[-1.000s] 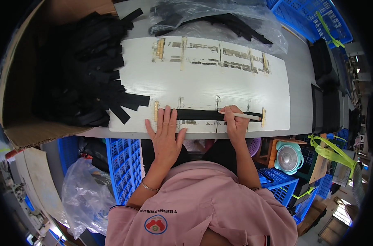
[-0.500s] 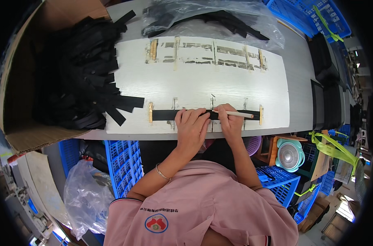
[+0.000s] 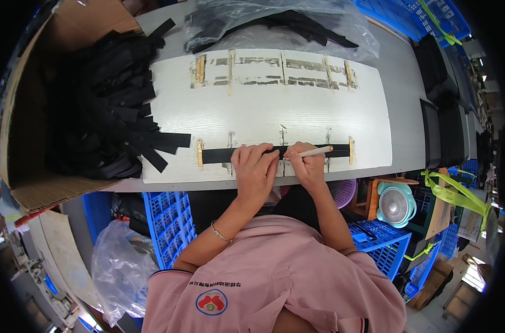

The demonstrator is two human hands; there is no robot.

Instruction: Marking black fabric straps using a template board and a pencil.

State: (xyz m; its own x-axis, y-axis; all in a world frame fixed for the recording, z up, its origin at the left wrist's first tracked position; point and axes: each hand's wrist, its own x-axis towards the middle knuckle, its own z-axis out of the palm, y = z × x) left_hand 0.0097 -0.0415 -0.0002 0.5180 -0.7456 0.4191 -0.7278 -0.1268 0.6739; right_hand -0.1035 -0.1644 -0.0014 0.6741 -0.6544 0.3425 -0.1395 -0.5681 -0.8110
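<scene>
Black strap (image 3: 219, 156), flat and narrow, is lying along the near edge of the white board (image 3: 263, 111). Left hand (image 3: 255, 169) is pressing it down, fingers flat. Right hand (image 3: 307, 162) is gripping a pale pencil (image 3: 314, 151), tip on the strap.

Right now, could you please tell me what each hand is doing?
Left hand: open, fingers pressed flat on the black strip.
Right hand: closed around a pale marking pencil, its tip at the strip.
</scene>
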